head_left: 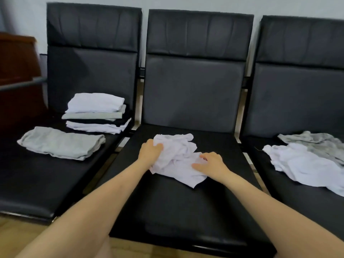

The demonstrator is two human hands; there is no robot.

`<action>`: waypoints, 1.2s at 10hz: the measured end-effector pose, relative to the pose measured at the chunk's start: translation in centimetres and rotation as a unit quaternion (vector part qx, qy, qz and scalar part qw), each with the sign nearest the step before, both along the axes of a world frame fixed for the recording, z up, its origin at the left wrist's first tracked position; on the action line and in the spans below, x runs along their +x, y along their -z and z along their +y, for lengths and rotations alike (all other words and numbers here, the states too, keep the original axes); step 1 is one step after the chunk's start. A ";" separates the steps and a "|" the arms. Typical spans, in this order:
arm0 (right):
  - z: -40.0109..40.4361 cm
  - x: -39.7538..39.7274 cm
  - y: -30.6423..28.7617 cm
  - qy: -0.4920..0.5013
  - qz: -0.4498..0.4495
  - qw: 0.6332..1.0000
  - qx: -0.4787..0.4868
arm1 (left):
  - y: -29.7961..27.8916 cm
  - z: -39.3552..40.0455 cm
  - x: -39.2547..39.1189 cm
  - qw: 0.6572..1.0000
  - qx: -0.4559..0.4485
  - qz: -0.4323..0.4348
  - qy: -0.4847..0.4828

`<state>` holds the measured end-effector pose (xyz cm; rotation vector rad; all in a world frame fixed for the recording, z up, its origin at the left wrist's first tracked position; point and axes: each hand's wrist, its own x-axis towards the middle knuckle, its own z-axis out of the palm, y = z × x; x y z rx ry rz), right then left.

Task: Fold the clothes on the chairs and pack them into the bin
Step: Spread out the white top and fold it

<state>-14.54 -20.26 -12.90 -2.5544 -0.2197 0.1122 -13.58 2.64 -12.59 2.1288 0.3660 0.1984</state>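
Gripping a crumpled white garment (178, 157) at the centre of the frame, the left hand (150, 151) has its fingers curled into the cloth's upper left bunch, while the right hand (210, 164) rests on the lower right part with fingers lightly bent, pressing rather than clearly pinching. The garment lies on the middle chair seat (167, 202).

The likely trouble is that the cloth is too bunched to show its edges, so a fold begun now could trap creases or come out lopsided. The seat looks smooth and slick, so the fabric may slide toward the front edge and drop to the floor when pulled flat.

At left of the frame, a folded stack (96, 112) and a folded grey piece (61, 142) sit on the left chair seat (28, 183); at right, a loose white garment (301, 164) and a grey one (316, 142) wait unfolded. The chairs are black and padded, against a pale wall (186, 4), over a wood floor (18, 237). No bin is in view.
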 end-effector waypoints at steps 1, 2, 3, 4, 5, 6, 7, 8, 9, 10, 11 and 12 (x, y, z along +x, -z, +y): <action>-0.6 0.5 -0.1 0.016 -0.006 0.996 -0.086 | 0.0 -0.2 -0.1 0.992 0.076 -0.071 -0.073; -1.0 1.0 0.1 0.019 -0.019 0.999 -0.043 | -0.3 -0.9 -0.1 0.957 0.176 -0.230 0.001; -1.1 1.2 0.0 0.009 -0.005 0.999 0.049 | -0.4 -2.6 0.2 0.911 0.318 -0.227 0.132; -1.4 0.9 -0.8 0.070 0.016 0.977 0.200 | 0.2 -3.3 0.2 0.891 0.409 -0.148 0.130; -1.7 0.7 -2.3 0.156 0.051 0.911 0.378 | -1.1 -2.6 0.2 0.967 0.192 -0.096 0.141; -1.8 -0.3 -4.9 0.206 0.060 0.819 0.533 | -4.0 -1.9 0.0 0.987 -0.041 -0.138 0.074; -1.7 -1.2 -7.1 0.169 0.062 0.742 0.646 | -5.5 -0.9 -1.2 0.971 -0.160 -0.178 0.008; -1.9 -2.4 -8.0 0.171 0.073 0.678 0.711 | -5.4 0.4 -2.1 0.958 -0.244 -0.150 -0.028; -2.5 -3.8 -7.9 0.170 0.120 0.640 0.740 | -5.9 1.6 -4.4 0.956 -0.236 -0.175 -0.026; -2.5 -4.8 -7.1 0.196 0.130 0.893 0.384 | -5.4 2.8 -5.8 0.941 -0.302 -0.142 0.052; -2.2 -5.7 -5.5 0.103 0.135 0.985 -0.002 | -4.9 3.6 -7.1 0.946 -0.290 -0.040 0.137; -1.9 -5.5 -5.7 0.124 0.127 0.982 0.057 | -5.0 3.2 -6.6 0.967 -0.231 0.005 0.105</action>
